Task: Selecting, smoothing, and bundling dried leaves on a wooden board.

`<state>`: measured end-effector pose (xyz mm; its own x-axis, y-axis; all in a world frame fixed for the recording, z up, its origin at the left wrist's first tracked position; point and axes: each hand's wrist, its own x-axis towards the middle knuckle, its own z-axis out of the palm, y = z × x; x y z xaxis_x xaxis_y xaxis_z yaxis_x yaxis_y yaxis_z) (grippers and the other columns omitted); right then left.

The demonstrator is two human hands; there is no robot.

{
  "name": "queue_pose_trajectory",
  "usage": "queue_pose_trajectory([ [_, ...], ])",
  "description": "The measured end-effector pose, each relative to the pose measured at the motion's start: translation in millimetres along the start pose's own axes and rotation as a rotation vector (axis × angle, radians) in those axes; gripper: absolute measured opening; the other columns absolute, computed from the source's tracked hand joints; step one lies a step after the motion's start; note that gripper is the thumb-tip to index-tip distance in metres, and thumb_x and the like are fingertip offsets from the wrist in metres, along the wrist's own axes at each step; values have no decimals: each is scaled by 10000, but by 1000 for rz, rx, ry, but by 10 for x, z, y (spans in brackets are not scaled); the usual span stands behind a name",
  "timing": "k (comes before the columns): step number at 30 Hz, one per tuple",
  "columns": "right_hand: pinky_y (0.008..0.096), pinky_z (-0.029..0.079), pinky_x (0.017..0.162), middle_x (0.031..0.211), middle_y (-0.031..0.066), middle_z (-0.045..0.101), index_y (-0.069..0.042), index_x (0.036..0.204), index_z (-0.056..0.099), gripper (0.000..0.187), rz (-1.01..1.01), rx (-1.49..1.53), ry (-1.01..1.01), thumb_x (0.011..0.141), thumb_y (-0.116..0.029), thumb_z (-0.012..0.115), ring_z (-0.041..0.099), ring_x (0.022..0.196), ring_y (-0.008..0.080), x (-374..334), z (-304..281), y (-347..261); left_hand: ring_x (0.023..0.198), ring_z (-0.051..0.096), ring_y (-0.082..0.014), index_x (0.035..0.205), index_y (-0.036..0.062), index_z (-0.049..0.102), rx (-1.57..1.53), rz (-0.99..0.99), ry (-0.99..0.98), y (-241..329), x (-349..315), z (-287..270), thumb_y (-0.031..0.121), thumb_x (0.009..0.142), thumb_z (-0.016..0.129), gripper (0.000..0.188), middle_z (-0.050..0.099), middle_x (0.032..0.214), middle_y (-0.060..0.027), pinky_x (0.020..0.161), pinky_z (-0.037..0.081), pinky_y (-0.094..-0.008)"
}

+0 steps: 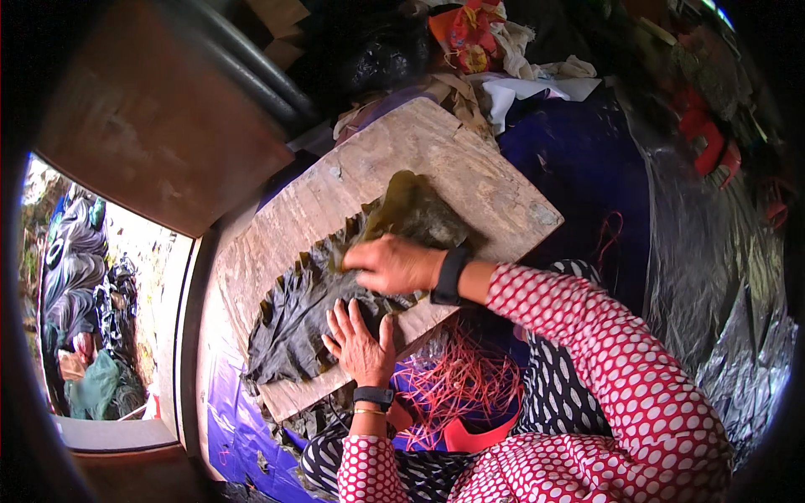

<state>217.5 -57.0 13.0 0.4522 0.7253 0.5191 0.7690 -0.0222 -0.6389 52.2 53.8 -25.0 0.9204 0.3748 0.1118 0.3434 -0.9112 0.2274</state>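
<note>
A long, dark green sheet of dried kelp (298,314) with a ruffled edge lies across a wooden board (289,222). Toward the far right, a browner, smoother stretch of it is folded up and catches the light. My left hand (363,345) rests flat on the near edge of the kelp, fingers spread. Just beyond it, my right hand (396,265) is closed, its curled fingers pinching the kelp around the middle of the sheet. The fingertips are slightly blurred, and the wrist and hand hide part of the sheet beneath.
Red plastic strips (459,381) lie heaped near my lap, beside a red curved object (482,436). Blue sheeting (579,159) spreads under the board. A brown panel (155,126) stands at left above a bright doorway. Clear plastic film (713,251) covers the right side.
</note>
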Motion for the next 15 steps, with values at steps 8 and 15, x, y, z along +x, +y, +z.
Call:
queue_pose_trajectory([
  [8, 429, 455, 810, 1215, 91, 551, -124, 932, 632, 162, -53, -392, -265, 781, -165, 593, 584, 971, 266, -56, 237, -173, 1141, 522, -327, 1136, 56, 587, -313, 187, -8, -365, 197, -496, 182, 773, 705, 402, 566, 1217, -163, 944, 390, -441],
  [15, 287, 495, 698, 859, 134, 667, -20, 992, 655, 180, 409, -202, 111, 847, -103, 589, 641, 737, 197, -171, -797, 137, 1012, 579, -324, 1051, 71, 615, -420, 227, 229, -422, 569, -439, 42, 772, 644, 283, 615, 1094, -124, 839, 459, -409],
])
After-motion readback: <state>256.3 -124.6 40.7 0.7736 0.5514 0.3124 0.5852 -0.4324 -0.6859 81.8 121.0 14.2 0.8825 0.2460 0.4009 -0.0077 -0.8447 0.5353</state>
